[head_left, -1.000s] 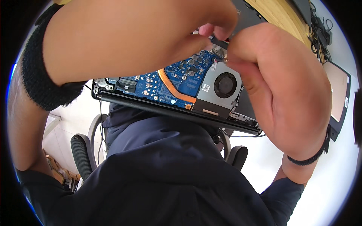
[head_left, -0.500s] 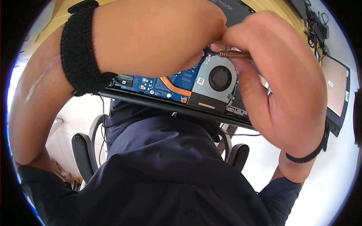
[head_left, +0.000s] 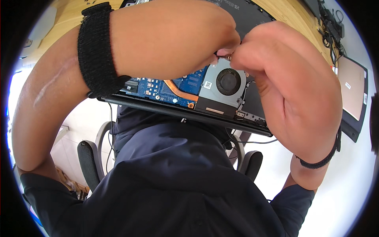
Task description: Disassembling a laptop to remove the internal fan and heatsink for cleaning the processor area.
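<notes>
Both hands meet above the open laptop: my left hand and right hand press fingertips together, pinching a small metal part between them. What it is I cannot make out; the fingers hide most of it. It sits just above the round black fan. My forearms cover much of the blue circuit board and copper pipe. A second closed laptop lies at the right, cut off by the rim.
</notes>
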